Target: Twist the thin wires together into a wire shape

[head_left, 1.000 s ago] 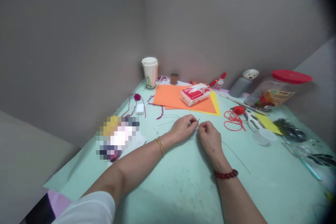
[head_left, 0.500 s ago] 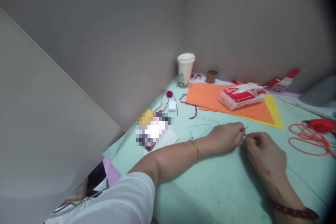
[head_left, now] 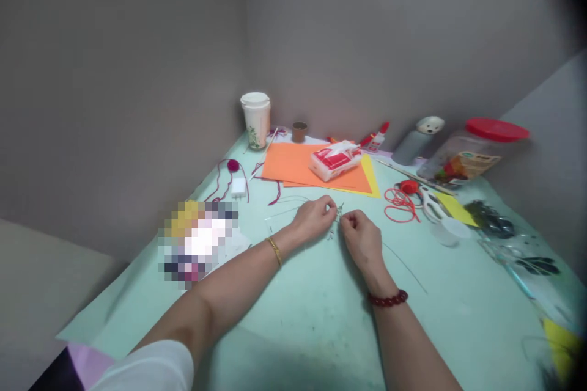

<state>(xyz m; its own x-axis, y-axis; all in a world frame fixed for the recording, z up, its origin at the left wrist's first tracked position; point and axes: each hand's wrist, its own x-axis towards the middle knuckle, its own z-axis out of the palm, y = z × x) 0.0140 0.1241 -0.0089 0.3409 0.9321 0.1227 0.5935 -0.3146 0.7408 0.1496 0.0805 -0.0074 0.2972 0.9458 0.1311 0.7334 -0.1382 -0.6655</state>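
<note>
**One strand [head_left: 339, 214] held between left hand [head_left: 314, 220] and right hand [head_left: 364, 237]**

Nearest, one bead bracelet [head_left: 389, 299] circles the right wrist and one gold bracelet [head_left: 274, 250] the left. The two hands meet just right of the frame's centre, with the single strand between them. One thin wire [head_left: 408, 261] runs toward lower right; whether it joins the strand cannot be told. Right of centre are one clear cup [head_left: 451, 233], one pair of scissors [head_left: 433, 206] and one tangle of red cord [head_left: 400, 208]. Farther up lies one tissue pack [head_left: 337, 160] on orange sheets [head_left: 287, 162], at least two. Farthest stand one jar [head_left: 477, 153] at right, one brown pot [head_left: 299, 132] at upper centre and one lidded cup [head_left: 257, 122] left of it.

Half a second ago the view was turned left, leaving the jar out of frame; now it shows again. The fingertips have parted slightly, baring more of the strand.

Both forearms reach up from the bottom edge, wrists bent inward, each thumb and forefinger pinched on the strand.
</note>
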